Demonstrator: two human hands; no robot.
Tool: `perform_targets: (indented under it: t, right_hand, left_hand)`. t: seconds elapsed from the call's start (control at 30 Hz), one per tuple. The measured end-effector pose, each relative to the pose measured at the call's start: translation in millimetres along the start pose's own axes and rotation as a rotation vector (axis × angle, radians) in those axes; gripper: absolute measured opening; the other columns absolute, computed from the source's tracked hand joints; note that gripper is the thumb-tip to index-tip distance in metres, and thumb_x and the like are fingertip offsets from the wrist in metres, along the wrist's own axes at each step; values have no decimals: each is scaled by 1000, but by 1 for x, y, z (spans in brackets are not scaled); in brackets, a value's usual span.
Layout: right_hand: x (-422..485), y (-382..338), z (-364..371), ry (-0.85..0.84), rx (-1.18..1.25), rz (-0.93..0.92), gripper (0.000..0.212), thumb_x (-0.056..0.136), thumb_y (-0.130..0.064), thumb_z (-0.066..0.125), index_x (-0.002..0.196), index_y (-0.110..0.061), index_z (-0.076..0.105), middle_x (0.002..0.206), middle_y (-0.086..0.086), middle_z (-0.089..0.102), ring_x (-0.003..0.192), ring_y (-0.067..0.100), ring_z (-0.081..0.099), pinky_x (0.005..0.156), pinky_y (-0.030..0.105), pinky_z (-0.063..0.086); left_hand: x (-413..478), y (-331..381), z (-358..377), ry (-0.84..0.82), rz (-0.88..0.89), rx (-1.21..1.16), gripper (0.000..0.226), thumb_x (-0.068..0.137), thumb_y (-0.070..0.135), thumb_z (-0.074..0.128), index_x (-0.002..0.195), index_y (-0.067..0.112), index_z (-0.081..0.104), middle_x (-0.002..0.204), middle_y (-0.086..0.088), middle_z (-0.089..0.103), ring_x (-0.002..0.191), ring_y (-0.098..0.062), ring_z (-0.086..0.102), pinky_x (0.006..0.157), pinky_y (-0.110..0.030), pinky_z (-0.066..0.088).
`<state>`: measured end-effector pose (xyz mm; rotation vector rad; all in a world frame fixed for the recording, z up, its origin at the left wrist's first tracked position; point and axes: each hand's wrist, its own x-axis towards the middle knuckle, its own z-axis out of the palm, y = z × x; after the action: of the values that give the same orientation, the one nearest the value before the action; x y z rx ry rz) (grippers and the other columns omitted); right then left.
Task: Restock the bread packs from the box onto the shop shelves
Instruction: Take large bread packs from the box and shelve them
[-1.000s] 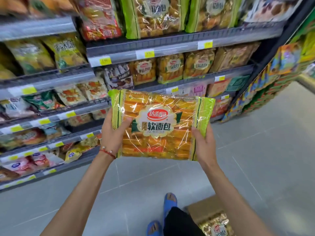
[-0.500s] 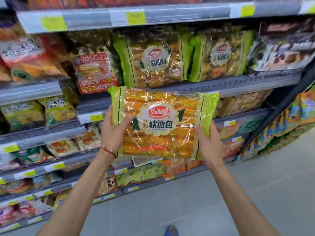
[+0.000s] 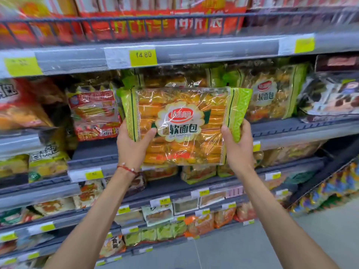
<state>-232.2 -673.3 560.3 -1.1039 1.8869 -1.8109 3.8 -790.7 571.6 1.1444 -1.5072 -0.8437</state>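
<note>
You are holding the pack (image 3: 182, 125) upright at centre frame, label facing you, in front of the shelf (image 3: 291, 131) that is carrying matching packs (image 3: 272, 98) at upper right. Over the last second you have been raising it from lower down, above the box, to this tier; the box is no longer showing in frame. Judged from this, the carry is ending and the placing is starting, as the pack is not yet resting on the shelf.

Your left hand (image 3: 132, 144) is gripping the pack's lower left edge, thumb across the front, fingers hidden behind. Your right hand (image 3: 238, 146) is gripping the lower right edge likewise. Both forearms are reaching up and forward from the bottom of the frame. A red pack (image 3: 95, 115) is standing to the left.
</note>
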Motion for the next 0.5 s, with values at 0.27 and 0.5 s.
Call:
perform_targets:
  t: [0.27, 0.5]
  right_hand:
    - [78, -22, 22, -39, -62, -32, 76, 105, -41, 55, 165, -17, 15, 171, -3, 20, 150, 4, 20, 121, 28, 18]
    - [110, -1, 46, -105, -49, 41, 75, 105, -39, 56, 164, -15, 16, 170, -3, 24, 155, 13, 20, 111, 18, 14]
  left_hand:
    - [63, 11, 20, 57, -116, -5, 81, 70, 52, 80, 127, 2, 53, 126, -14, 57, 117, -28, 55, 100, -43, 46]
    - [63, -9, 36, 33, -82, -68, 39, 73, 17, 86, 82, 29, 50, 80, 7, 58, 68, -5, 53, 61, -20, 45]
